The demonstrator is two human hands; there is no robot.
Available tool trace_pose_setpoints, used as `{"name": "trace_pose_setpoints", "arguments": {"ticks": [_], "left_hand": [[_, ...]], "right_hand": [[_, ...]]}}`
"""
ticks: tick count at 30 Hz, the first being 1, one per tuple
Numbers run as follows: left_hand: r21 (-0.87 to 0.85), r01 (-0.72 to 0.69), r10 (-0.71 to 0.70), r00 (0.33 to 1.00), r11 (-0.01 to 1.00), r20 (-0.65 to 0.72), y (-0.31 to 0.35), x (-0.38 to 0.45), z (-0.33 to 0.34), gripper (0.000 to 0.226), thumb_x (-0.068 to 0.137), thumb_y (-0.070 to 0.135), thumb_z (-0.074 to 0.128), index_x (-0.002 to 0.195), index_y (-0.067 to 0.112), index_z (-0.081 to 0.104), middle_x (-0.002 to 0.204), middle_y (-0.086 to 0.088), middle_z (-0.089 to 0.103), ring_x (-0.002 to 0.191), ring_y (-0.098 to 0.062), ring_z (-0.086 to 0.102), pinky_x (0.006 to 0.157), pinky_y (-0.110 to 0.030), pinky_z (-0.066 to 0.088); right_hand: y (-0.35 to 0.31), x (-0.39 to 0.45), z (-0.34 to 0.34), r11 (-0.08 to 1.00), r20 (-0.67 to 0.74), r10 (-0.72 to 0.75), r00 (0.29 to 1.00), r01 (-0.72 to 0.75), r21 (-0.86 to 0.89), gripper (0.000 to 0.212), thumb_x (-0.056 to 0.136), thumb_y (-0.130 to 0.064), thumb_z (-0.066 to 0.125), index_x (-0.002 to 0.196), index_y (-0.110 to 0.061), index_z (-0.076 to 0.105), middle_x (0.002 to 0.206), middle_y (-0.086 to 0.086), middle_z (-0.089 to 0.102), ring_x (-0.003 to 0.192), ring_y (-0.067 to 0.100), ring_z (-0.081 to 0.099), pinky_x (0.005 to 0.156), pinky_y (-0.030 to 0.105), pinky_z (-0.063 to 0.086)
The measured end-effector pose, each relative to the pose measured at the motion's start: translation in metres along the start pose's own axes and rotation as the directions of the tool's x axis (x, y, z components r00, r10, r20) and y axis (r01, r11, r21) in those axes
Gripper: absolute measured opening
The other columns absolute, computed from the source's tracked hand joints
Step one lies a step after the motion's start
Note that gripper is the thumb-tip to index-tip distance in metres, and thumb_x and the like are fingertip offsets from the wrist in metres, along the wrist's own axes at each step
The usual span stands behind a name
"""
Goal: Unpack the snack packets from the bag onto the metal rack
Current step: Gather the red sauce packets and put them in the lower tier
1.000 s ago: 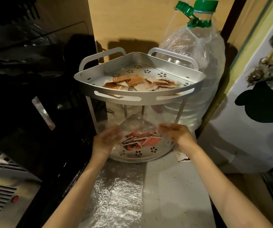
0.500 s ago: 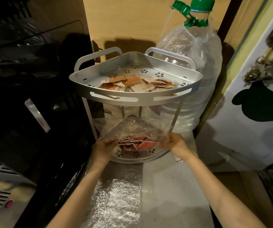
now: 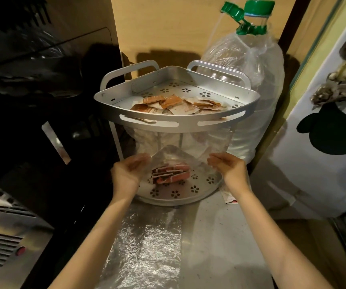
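Hands (image 3: 129, 174) raised slightly, gripping bag (image 3: 180, 142) edges

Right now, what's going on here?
A person holds a clear bag by its two sides, left hand and right hand, in front of the rack and over its lower shelf. Red packets sit in the bag's bottom. Orange packets already lie on the top shelf.

A big clear water bottle (image 3: 249, 97) with a green cap (image 3: 258, 8) stands behind and right of the grip. Foil (image 3: 145, 247) covers the counter (image 3: 220, 247) below it. A dark appliance (image 3: 32, 101) sits left.
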State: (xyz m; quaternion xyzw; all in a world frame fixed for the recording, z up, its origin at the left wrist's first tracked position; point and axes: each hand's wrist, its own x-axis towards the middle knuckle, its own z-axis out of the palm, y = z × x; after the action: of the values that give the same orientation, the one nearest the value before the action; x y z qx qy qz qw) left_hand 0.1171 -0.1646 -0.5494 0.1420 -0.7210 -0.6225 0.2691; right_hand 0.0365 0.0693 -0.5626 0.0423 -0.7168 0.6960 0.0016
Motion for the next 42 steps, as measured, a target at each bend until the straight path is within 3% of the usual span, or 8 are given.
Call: {"name": "trace_pose_setpoints", "arguments": {"ticks": [4, 8, 11, 16, 20, 26, 37, 42], "left_hand": [[-0.007, -0.028, 0.027, 0.999, 1.000, -0.036, -0.008, -0.008, -0.005, 0.025, 0.073, 0.012, 0.073, 0.096, 0.021, 0.069, 0.094, -0.001, 0.069, 0.083, 0.004, 0.065, 0.082, -0.021, 0.053], [0.152, 0.036, -0.039, 0.999, 0.988, 0.014, -0.037, -0.018, -0.006, 0.048, 0.069, 0.013, 0.078, 0.113, 0.010, 0.060, 0.105, 0.002, 0.064, 0.099, -0.012, 0.060, 0.086, -0.028, 0.045], [0.397, 0.030, -0.033, 0.999, 0.917, 0.002, -0.056, -0.017, -0.009, 0.025, 0.075, 0.014, 0.074, 0.095, 0.000, 0.068, 0.095, -0.015, 0.070, 0.090, -0.024, 0.065, 0.076, -0.032, 0.046], [0.467, 0.013, -0.002, 1.000, 0.884, -0.024, -0.058, -0.009, -0.010, 0.021, 0.080, 0.022, 0.068, 0.092, 0.005, 0.073, 0.083, -0.020, 0.073, 0.083, -0.029, 0.067, 0.066, -0.027, 0.040], [0.449, 0.030, -0.027, 1.000, 0.893, -0.013, -0.058, -0.005, -0.009, 0.022, 0.079, 0.023, 0.070, 0.092, 0.005, 0.073, 0.085, -0.019, 0.073, 0.085, -0.027, 0.067, 0.067, -0.028, 0.043], [0.361, 0.077, -0.073, 0.997, 0.929, -0.026, -0.051, -0.002, -0.010, 0.021, 0.078, 0.014, 0.071, 0.095, 0.001, 0.072, 0.097, -0.020, 0.072, 0.097, -0.025, 0.065, 0.085, -0.034, 0.047], [0.224, -0.002, 0.036, 0.988, 0.974, -0.147, -0.031, -0.022, -0.012, 0.014, 0.074, 0.014, 0.073, 0.085, 0.004, 0.073, 0.075, 0.005, 0.067, 0.065, 0.002, 0.055, 0.059, -0.009, 0.043], [0.169, 0.016, 0.007, 0.991, 0.986, -0.137, -0.030, -0.034, -0.019, 0.017, 0.072, 0.036, 0.072, 0.057, 0.037, 0.063, 0.058, 0.011, 0.057, 0.057, -0.007, 0.048, 0.052, -0.016, 0.040]], "right_hand": [[-0.006, 0.000, 0.001, 0.999, 0.030, 0.003, 1.000, -0.005, 0.049, 0.012, 0.078, -0.007, 0.069, 0.087, -0.015, 0.070, 0.093, 0.011, 0.071, 0.089, 0.023, 0.067, 0.083, 0.029, 0.053], [-0.003, 0.001, 0.001, 0.998, 0.047, 0.012, 0.999, -0.014, 0.062, 0.013, 0.078, -0.010, 0.070, 0.091, -0.013, 0.069, 0.093, 0.007, 0.072, 0.087, 0.020, 0.068, 0.075, 0.021, 0.056], [0.000, 0.001, 0.000, 0.998, 0.060, 0.002, 0.998, -0.006, 0.062, 0.015, 0.076, -0.011, 0.072, 0.090, -0.017, 0.070, 0.089, -0.001, 0.074, 0.085, 0.014, 0.069, 0.071, 0.018, 0.055], [0.019, 0.003, -0.003, 0.998, 0.178, 0.059, 0.982, -0.056, -0.022, 0.043, 0.070, 0.002, 0.074, 0.091, -0.033, 0.062, 0.086, -0.018, 0.068, 0.082, -0.004, 0.066, 0.063, 0.012, 0.050], [0.032, 0.005, 0.002, 0.982, 0.107, 0.126, 0.986, -0.108, -0.154, 0.025, 0.074, -0.007, 0.073, 0.071, -0.031, 0.069, 0.079, -0.006, 0.069, 0.090, 0.021, 0.065, 0.075, 0.024, 0.048], [0.026, -0.005, 0.005, 0.995, 0.089, 0.017, 0.996, -0.008, -0.102, 0.023, 0.079, -0.014, 0.069, 0.075, -0.036, 0.074, 0.087, -0.012, 0.073, 0.095, 0.016, 0.067, 0.089, 0.031, 0.049], [0.011, -0.014, -0.002, 0.997, 0.003, -0.014, 1.000, 0.014, -0.069, 0.022, 0.078, -0.013, 0.071, 0.068, -0.033, 0.073, 0.070, -0.019, 0.073, 0.076, 0.003, 0.068, 0.074, 0.022, 0.053], [0.001, -0.025, -0.007, 0.990, -0.021, -0.057, 0.998, 0.054, -0.126, 0.017, 0.080, -0.004, 0.066, 0.089, -0.017, 0.073, 0.083, 0.000, 0.072, 0.074, -0.001, 0.064, 0.070, 0.015, 0.052]]}}
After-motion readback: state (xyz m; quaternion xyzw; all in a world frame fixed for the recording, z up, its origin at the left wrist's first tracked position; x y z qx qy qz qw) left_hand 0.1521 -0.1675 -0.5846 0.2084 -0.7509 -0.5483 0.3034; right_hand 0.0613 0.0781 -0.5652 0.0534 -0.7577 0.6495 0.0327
